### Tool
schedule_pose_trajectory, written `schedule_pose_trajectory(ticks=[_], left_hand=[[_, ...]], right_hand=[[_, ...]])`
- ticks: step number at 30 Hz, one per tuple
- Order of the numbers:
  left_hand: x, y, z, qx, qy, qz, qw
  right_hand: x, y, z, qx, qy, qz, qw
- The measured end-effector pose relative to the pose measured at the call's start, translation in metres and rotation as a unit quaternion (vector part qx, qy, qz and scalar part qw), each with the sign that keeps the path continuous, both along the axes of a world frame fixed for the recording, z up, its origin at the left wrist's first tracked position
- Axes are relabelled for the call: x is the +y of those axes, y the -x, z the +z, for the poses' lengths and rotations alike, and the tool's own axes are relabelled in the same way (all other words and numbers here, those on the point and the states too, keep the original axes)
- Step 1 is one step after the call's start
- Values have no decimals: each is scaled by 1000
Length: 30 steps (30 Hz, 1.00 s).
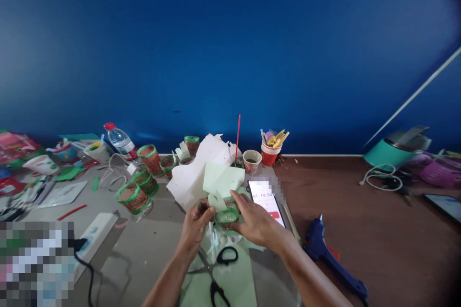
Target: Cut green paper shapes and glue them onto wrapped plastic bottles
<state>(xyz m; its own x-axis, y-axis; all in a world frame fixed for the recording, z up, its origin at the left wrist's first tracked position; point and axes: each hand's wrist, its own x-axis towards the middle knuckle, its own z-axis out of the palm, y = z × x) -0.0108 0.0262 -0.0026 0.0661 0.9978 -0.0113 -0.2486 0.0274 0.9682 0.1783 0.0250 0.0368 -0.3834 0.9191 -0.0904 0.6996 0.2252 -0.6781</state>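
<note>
Left hand: the left hand (196, 225) has its fingers drawn narrow, apparently pinching a small curled piece of pale green paper (217, 201).
Right hand: the right hand (257, 218) curves around a clear, green-rimmed cup (227, 216).
Cup: between both hands, on the near side of a larger pale green paper sheet (223, 180).
Progress: the green rim looks done; the paper piece seems not yet fixed. What else is left, I cannot tell.
Left side: brown cups with green rims (133, 199) stand on the grey table (144, 249), seemingly further along.
Far side: a white patterned paper cup (252, 160) holds something dark green; a red-and-white cup (272, 153) holds yellow tools (278, 139).
Near side: black-handled scissors (227, 255) lie on green paper (236, 280).
</note>
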Motion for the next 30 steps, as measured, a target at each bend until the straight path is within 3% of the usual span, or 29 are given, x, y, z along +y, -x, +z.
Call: schedule_pose_trajectory(ticks=[7, 18, 30], left_hand=[[-2, -1, 9, 39, -5, 32, 999], [3, 0, 0, 92, -44, 22, 995], [2, 1, 3, 113, -59, 29, 991]], right_hand=[[4, -1, -12, 39, -28, 2, 999], [7, -2, -8, 28, 5, -18, 999], [9, -2, -15, 38, -10, -27, 999]])
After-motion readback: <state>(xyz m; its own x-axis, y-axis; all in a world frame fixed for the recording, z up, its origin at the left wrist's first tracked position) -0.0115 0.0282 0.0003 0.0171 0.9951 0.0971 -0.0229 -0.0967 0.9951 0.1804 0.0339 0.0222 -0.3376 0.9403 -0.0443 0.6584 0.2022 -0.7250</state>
